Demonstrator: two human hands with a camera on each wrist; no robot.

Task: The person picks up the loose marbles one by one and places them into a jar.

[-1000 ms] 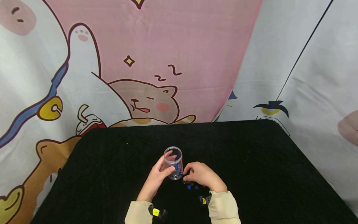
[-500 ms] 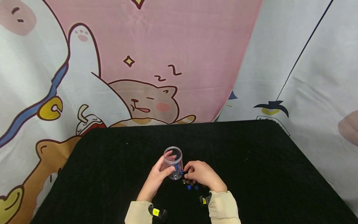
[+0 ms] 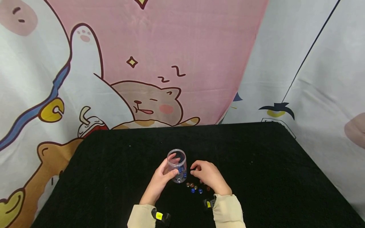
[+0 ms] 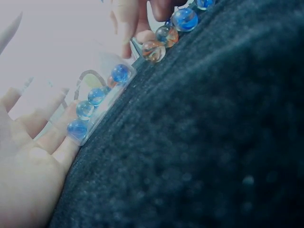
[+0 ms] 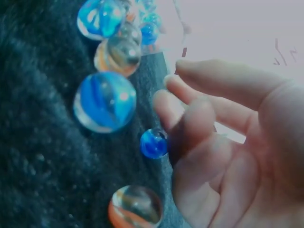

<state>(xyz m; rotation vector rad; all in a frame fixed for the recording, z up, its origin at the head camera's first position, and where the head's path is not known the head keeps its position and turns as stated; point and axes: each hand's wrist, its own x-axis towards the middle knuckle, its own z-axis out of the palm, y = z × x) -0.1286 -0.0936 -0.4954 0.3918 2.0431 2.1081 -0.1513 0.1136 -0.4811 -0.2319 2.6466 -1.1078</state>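
My left hand [image 3: 162,179] grips a clear jar [image 3: 180,177] at its side, thumb in front and fingers behind. Several blue marbles [image 4: 96,96] and an amber one show through the jar wall in the left wrist view. Just right of the jar, my right hand [image 3: 209,174] is raised over the cloth, its thumb and index fingertips close together. Its other fingers curl toward the palm in the right wrist view; I cannot tell whether they hold a marble. A small blue marble [image 5: 154,143] shows right beside those fingertips.
Loose marbles lie on the black cloth [image 3: 256,177] below and left of my right hand: two blue ones, such as this blue marble [image 3: 193,190], and several amber or orange ones, including an orange marble [image 5: 135,208]. A printed backdrop [image 3: 199,63] hangs behind the table.
My right hand has risen from the marbles beside the jar's base, uncovering more of the amber ones. The left hand and the jar have stayed in place.
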